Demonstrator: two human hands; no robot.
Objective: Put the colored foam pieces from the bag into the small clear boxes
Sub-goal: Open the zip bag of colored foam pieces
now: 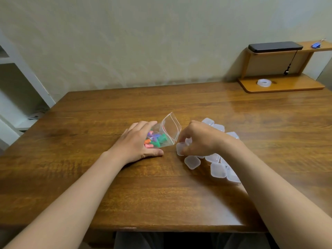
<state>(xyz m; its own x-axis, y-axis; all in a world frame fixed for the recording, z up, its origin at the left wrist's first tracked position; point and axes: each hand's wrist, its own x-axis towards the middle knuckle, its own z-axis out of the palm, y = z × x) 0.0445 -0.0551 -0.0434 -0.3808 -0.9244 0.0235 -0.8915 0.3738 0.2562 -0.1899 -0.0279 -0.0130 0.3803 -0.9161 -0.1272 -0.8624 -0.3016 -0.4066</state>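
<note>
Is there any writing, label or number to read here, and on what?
None can be read.
The bag shows only a red zip line, no print.
The clear boxes are blank.
The black case on the shelf bears no legible mark.

Clear zip bag [168,130], red seal line, top end raised off surface [161,194], tilted right. I see foam pieces [155,139], green, purple, orange, pink, heaped in low end. Just right of bag: small clear boxes [218,169], square, frosted, clustered.
</note>
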